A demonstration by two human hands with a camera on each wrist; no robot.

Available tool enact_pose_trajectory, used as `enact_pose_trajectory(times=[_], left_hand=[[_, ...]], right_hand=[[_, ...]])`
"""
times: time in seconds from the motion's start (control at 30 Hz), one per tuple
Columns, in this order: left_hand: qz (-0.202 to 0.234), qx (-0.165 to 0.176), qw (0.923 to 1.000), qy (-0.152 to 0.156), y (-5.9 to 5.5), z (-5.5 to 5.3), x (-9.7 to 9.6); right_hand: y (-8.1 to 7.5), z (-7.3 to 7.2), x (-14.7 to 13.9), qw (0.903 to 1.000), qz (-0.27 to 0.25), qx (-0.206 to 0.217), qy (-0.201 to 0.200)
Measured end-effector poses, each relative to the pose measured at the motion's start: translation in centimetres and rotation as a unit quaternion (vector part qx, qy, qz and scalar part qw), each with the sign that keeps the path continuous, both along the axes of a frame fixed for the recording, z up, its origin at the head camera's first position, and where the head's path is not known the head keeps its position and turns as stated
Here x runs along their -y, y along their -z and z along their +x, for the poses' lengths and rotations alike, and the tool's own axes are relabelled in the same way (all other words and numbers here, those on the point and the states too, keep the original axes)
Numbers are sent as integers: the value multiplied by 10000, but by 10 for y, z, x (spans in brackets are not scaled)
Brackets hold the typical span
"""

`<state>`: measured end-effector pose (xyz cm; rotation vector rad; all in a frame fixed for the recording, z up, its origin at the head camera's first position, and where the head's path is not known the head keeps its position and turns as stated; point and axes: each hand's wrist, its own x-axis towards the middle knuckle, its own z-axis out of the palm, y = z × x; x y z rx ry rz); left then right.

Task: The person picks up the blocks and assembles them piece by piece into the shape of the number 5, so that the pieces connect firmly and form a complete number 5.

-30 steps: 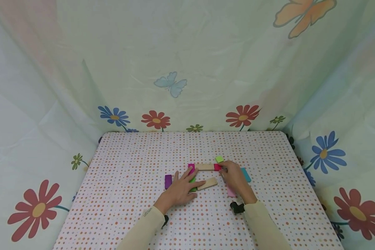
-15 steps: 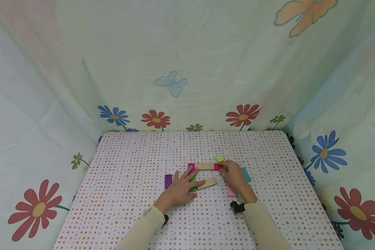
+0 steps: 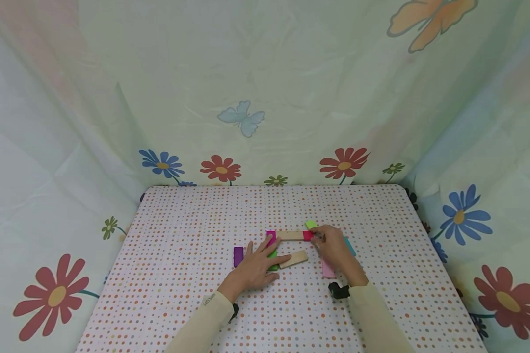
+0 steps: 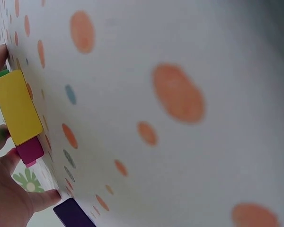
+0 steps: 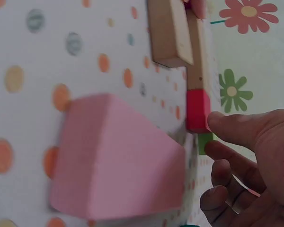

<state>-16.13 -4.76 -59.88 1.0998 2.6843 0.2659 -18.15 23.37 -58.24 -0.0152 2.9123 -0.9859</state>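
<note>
My left hand (image 3: 256, 267) lies with fingers spread across a magenta block (image 3: 271, 236) and a green block (image 3: 272, 254). In the left wrist view its fingers are beside a yellow block (image 4: 19, 108), and the thumb or little finger reaches down near a dark purple block (image 4: 75, 213). My right hand (image 3: 333, 247) is at the right end of a small red block (image 3: 307, 236). In the right wrist view the thumb tip overlaps the red block's edge, and the other fingers are loosely bent with nothing gripped. A plain wooden block (image 3: 290, 236) joins the red and magenta ones in a row.
Another wooden block (image 3: 294, 259) lies slanted in front of the row. A lime block (image 3: 310, 224) is just behind the red one. Near my right hand are a pink block (image 3: 328, 268) and a partly covered blue block (image 3: 349, 246). The dotted table (image 3: 194, 211) meets floral curtains.
My right hand has shifted slightly right, its fingertips moving off the top of the red block to its end. The left hand and the row of blocks have stayed in place.
</note>
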Motion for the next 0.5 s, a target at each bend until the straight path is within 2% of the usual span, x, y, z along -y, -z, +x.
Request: enact_pose_trajectory(times=[0.2,0.5], left_hand=[[2,5,10000,-4,0,-1,-1],[-31,18,10000,-14,1,0,-1]], right_hand=[[-7,-7,-10,9995,178,-210,141],[-2,-26,-18,9995,143,-265,34]])
